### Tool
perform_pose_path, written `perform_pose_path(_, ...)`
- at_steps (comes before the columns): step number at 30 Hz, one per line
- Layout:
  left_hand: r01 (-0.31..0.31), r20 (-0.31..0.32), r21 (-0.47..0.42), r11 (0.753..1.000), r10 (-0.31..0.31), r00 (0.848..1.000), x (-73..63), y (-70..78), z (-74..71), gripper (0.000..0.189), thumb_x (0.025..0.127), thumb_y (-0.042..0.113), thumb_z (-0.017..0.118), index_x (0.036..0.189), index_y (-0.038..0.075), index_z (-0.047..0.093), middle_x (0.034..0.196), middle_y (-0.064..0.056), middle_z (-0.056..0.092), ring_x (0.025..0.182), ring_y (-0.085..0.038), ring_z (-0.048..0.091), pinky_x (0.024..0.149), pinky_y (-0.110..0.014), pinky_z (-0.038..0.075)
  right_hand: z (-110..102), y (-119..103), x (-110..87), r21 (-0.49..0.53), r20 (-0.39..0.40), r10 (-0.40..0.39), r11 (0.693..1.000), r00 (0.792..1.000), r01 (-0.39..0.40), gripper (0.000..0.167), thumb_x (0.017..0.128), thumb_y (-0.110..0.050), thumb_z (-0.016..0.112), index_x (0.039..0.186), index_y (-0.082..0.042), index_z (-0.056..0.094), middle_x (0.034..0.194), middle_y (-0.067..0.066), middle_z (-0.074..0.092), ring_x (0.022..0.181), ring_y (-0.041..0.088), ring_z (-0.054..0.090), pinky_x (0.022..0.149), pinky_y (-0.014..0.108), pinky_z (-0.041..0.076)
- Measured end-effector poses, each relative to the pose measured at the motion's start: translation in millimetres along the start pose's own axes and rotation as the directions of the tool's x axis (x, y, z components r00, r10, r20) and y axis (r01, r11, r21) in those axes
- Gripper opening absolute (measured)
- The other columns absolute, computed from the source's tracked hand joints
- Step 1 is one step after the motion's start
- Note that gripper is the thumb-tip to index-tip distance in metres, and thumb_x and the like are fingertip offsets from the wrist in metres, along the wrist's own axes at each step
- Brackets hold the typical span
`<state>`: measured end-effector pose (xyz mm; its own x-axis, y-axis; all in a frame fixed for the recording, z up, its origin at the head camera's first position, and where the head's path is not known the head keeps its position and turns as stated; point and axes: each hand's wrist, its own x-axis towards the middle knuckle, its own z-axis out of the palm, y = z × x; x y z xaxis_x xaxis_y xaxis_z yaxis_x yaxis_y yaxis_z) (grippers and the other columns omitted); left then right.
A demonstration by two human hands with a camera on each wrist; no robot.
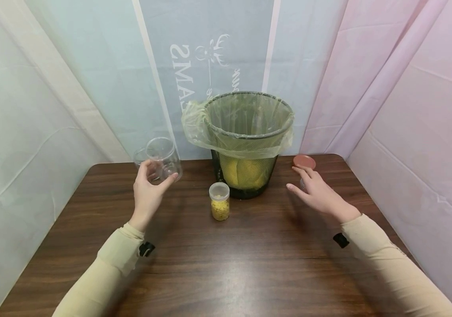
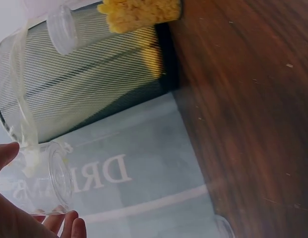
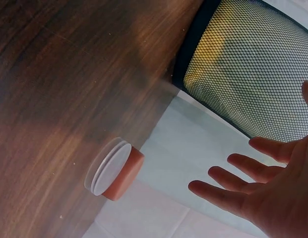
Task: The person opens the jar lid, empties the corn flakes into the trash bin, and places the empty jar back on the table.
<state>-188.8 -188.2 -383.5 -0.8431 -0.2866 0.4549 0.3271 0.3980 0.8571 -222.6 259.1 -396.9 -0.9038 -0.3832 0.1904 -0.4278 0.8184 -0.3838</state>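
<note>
My left hand (image 1: 148,193) grips a clear cup (image 1: 164,156) between thumb and fingers, held up over the table's back left. In the left wrist view the cup (image 2: 37,176) lies sideways across the picture, its round rim or base toward the middle. Behind it, a second clear vessel (image 1: 139,155) partly shows. My right hand (image 1: 321,193) hovers with spread fingers and holds nothing. Close to it are a reddish round piece (image 1: 304,162) and pale round discs (image 3: 111,168), which look like lids. A clear jar (image 1: 220,207) of yellow bits stands upright between the hands.
Behind the jar stands a black mesh bin (image 1: 245,169) with a translucent bag (image 1: 198,125) folded over its rim and something yellow inside. The brown wooden table (image 1: 226,273) ends at a hanging cloth (image 1: 111,66) at the back, with pale cloth on both sides.
</note>
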Motion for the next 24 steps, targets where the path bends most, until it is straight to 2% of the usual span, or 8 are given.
perform_pose_path(7, 0.053, -0.005, 0.091, 0.994, -0.053, 0.999, -2.6, -13.3, -8.8, 0.057, 0.073, 0.025, 0.082, 0.12, 0.013, 0.053, 0.114, -0.005, 0.062, 0.105, -0.02, 0.058, 0.079, -0.024, 0.049, 4.8, 1.5, -3.0, -0.008, 0.024, 0.012, 1.0, 1.0, -0.012, 0.07, 0.095, -0.047, 0.049, 0.144, 0.0, 0.032, 0.147, 0.022, 0.031, 0.132, 0.046, 0.029, 0.103, 0.06, 0.029)
perform_pose_path(12, 0.07, -0.026, 0.124, 0.99, -0.067, 0.997, -1.5, -26.5, -12.8, 0.057, 0.071, 0.025, 0.083, 0.118, 0.01, 0.053, 0.112, -0.006, 0.059, 0.103, -0.021, 0.059, 0.081, -0.03, 0.049, 6.4, 3.7, -6.2, -0.013, 0.024, 0.02, 1.0, 1.0, -0.019, 0.07, 0.095, -0.048, 0.049, 0.145, -0.002, 0.031, 0.148, 0.022, 0.03, 0.133, 0.046, 0.029, 0.103, 0.061, 0.029)
perform_pose_path(17, 0.091, -0.044, 0.169, 0.981, -0.085, 0.995, 0.8, -40.7, -16.9, 0.056, 0.07, 0.022, 0.084, 0.115, 0.009, 0.053, 0.11, -0.009, 0.06, 0.1, -0.023, 0.06, 0.079, -0.028, 0.046, 6.8, 6.3, -9.8, -0.015, 0.01, 0.017, 1.0, 1.0, -0.017, 0.069, 0.096, -0.047, 0.049, 0.145, -0.002, 0.031, 0.146, 0.023, 0.032, 0.132, 0.045, 0.029, 0.102, 0.061, 0.029)
perform_pose_path(21, 0.13, -0.048, 0.207, 0.97, -0.122, 0.991, 3.1, -51.5, -20.7, 0.056, 0.07, 0.022, 0.084, 0.114, 0.008, 0.053, 0.107, -0.013, 0.063, 0.098, -0.025, 0.061, 0.077, -0.026, 0.044, 6.8, 7.2, -12.3, -0.007, -0.01, 0.01, 1.0, 1.0, -0.01, 0.067, 0.096, -0.044, 0.05, 0.144, -0.001, 0.032, 0.144, 0.024, 0.034, 0.13, 0.045, 0.03, 0.101, 0.061, 0.03)
perform_pose_path(24, 0.163, -0.038, 0.224, 0.961, -0.159, 0.987, 6.2, -58.9, -23.5, 0.057, 0.071, 0.023, 0.084, 0.116, 0.008, 0.052, 0.109, -0.014, 0.062, 0.1, -0.026, 0.06, 0.08, -0.03, 0.045, 6.8, 8.4, -13.8, -0.009, -0.013, 0.013, 1.0, 1.0, -0.013, 0.067, 0.096, -0.044, 0.05, 0.144, -0.001, 0.033, 0.144, 0.024, 0.033, 0.13, 0.045, 0.03, 0.101, 0.062, 0.03)
